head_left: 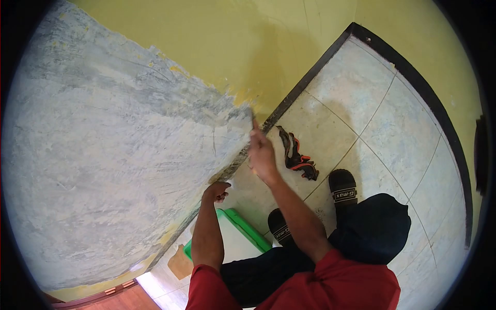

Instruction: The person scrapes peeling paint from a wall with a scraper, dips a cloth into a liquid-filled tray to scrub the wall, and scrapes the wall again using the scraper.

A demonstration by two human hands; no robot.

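My right hand (263, 156) is near the middle of the frame, with the grip closed around a thin tool (253, 120). The tip of the tool is at the edge of the grey patch (113, 134), right where it meets the yellow paint (206, 41). That edge looks rough, so I think the tool could catch on a bump and jump. If I push too hard or tip it too much, it could dig a line in the wall. The dark strip (310, 75) at the bottom of the wall is just beside my knuckles, so I could bang them on it. Bits could also drop on the black and orange thing (295, 159) on the floor (330, 119), right of the middle. The box with the green rim (247, 230) is low in the frame, close to my left arm, so my elbow could bump it if I swing back.

My right arm reaches up and left from the bottom, and the tool points to the top of the frame. My left hand (218, 191) is lower and more to the left, by the foot of the wall. Its fingers are curled in, but I can't tell if they hold anything.
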